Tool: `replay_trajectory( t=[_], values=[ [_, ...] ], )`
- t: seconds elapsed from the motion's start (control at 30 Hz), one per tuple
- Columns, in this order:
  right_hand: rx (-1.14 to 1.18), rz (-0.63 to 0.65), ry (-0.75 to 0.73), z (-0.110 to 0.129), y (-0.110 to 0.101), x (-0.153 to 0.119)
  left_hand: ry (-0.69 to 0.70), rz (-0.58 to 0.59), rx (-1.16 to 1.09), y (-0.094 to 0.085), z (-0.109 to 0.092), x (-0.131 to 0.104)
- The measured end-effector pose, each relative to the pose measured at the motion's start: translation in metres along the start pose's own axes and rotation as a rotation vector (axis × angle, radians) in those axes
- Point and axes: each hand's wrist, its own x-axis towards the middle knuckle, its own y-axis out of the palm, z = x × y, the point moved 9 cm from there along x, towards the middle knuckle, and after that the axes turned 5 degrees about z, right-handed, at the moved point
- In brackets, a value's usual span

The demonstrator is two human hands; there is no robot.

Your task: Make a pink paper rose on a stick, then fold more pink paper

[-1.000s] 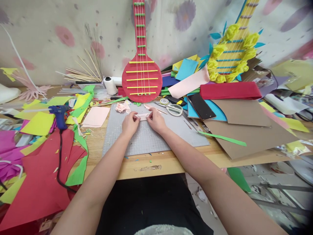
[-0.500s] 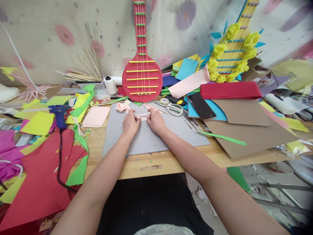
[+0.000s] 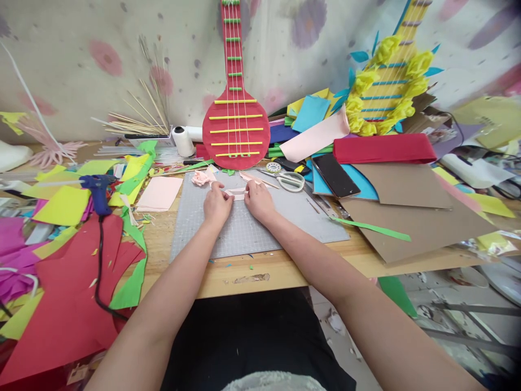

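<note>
A narrow pale pink paper strip (image 3: 236, 194) stretches between my two hands, just above or on the grey cutting mat (image 3: 260, 239). My left hand (image 3: 217, 204) pinches its left end, and my right hand (image 3: 259, 201) pinches the right end. The fingers hide both ends of the strip. Just beyond my left hand lies a crumpled pink paper flower (image 3: 201, 177). Behind my right hand are another pink paper piece (image 3: 254, 178) and white-handled scissors (image 3: 291, 182). A red paper lute (image 3: 236, 122) with yellow bars stands at the back.
To the left lie a blue glue gun (image 3: 97, 190), a pink paper stack (image 3: 160, 194) and red sheets (image 3: 77, 282). On the right are a phone (image 3: 336, 176), brown cardboard (image 3: 419, 228) and a green strip (image 3: 374, 229). A yellow flowered instrument (image 3: 385, 89) leans against the wall.
Hardly anything differs. Both hands keep their hold on the pink strip in nearly the same place, and the view has shifted very slightly.
</note>
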Motion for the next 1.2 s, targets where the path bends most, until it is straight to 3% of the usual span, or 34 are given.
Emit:
replay_trajectory(
  t=[0.33, 0.67, 1.2],
  values=[
    [-0.082, 0.030, -0.020, 0.006, -0.001, 0.001, 0.066, 0.031, 0.174, 0.003, -0.010, 0.000],
    [-0.146, 0.044, -0.048, 0.007, 0.003, 0.001, 0.302, 0.053, 0.302, 0.009, -0.031, -0.003],
    [-0.109, 0.028, -0.063, 0.009, 0.003, 0.000, 0.268, 0.096, 0.285, 0.012, -0.025, 0.001]
  ],
)
